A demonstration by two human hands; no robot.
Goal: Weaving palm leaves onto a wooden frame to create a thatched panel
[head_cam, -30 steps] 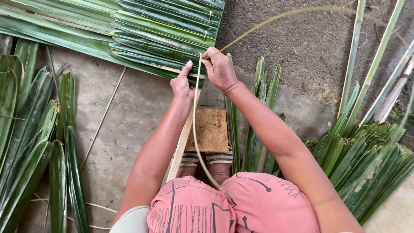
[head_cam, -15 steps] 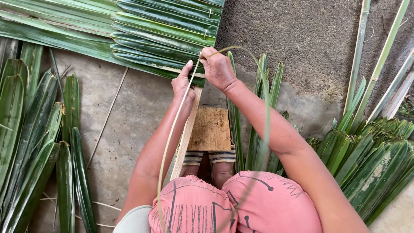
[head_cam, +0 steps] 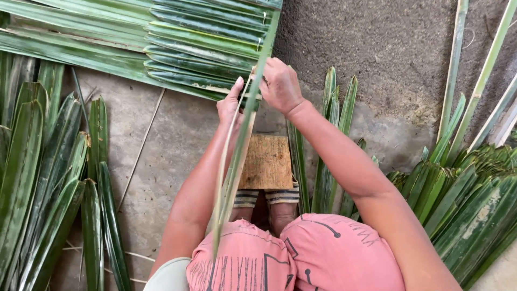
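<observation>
Green palm leaves (head_cam: 48,178) lie fanned on the concrete floor (head_cam: 161,145) at your far left, tips pointing up the frame. Above them, a stitched mat of folded leaves (head_cam: 177,43) runs across the top, its near edge meeting your hands. Your left hand (head_cam: 230,105) presses flat on that edge, thumb raised, fingers down on the mat and not curled shut. A long leaf strip (head_cam: 239,140) runs from the mat's edge down between your arms toward your knees, blurred along its length. Just right, your right hand (head_cam: 281,86) is clenched, pinching the strip's upper end at the mat's edge. Below the hands a pale wooden slat (head_cam: 237,161) and a tan board (head_cam: 266,161) sit on the floor by your feet. Further right, loose leaves (head_cam: 323,134) stand upright, then a heaped bundle (head_cam: 463,199) and bare stems (head_cam: 455,64).
</observation>
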